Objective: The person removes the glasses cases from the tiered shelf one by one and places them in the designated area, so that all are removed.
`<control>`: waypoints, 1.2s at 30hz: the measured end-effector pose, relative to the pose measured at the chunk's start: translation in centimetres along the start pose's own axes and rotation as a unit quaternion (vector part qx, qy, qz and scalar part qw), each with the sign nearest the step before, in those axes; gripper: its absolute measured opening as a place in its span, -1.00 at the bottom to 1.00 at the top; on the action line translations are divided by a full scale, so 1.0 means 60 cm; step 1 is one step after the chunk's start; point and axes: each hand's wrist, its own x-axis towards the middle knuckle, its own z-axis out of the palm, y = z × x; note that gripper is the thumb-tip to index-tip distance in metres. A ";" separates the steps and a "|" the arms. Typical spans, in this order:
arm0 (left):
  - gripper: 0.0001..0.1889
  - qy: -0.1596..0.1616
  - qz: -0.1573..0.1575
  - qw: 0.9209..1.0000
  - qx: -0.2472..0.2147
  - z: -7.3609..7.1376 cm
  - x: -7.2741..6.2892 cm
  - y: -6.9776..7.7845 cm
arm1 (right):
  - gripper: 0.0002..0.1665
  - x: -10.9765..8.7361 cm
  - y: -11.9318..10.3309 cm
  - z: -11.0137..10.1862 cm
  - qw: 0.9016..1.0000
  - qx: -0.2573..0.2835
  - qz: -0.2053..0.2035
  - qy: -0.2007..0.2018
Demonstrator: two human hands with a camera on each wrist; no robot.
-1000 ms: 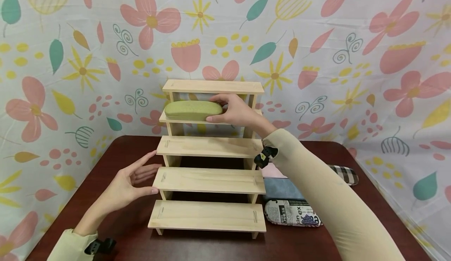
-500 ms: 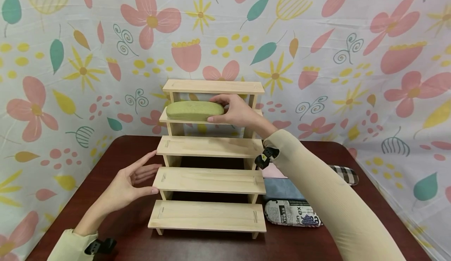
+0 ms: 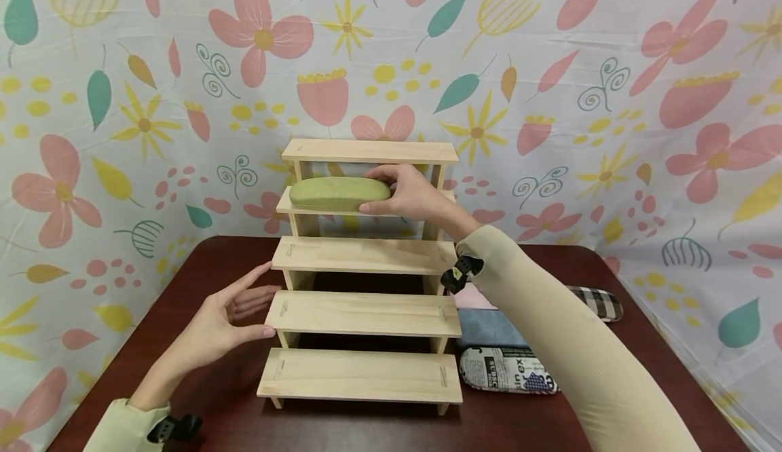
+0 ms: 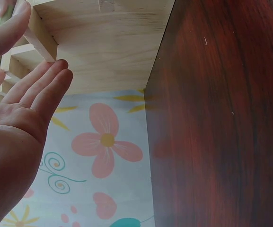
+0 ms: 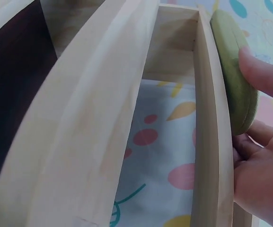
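Note:
A tiered wooden display rack [image 3: 360, 313] stands on the table, its shelves rising like steps toward the back. On the second shelf from the top lies a long green glasses case [image 3: 336, 195], set toward the left. My right hand [image 3: 414, 195] grips the case's right end between thumb and fingers; the right wrist view shows the thumb on one face of the case [image 5: 232, 71] and the fingers at its lower end. My left hand [image 3: 210, 323] is spread at the rack's left side, fingertips at the ends of the middle shelves, holding no object.
Right of the rack, partly behind my right sleeve, lie a newspaper-print case [image 3: 504, 370], a blue case [image 3: 489, 328], something pink [image 3: 470, 297] and a black-and-white checked case [image 3: 601, 304]. A flower-patterned cloth [image 3: 391, 51] hangs behind the dark red table [image 3: 226, 269].
The green glasses case has slid a little to the right along its shelf, with my right hand still gripping its end. My left hand has stayed in place.

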 end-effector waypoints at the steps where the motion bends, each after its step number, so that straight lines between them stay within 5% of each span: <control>1: 0.08 0.000 -0.001 1.000 0.000 0.000 0.000 0.000 | -0.29 -0.002 0.000 0.000 1.000 -0.001 -0.001 0.004; 36: 0.08 -0.002 0.002 1.000 -0.001 0.000 -0.001 0.002 | -0.30 -0.097 0.010 -0.028 0.992 0.115 -0.004 0.052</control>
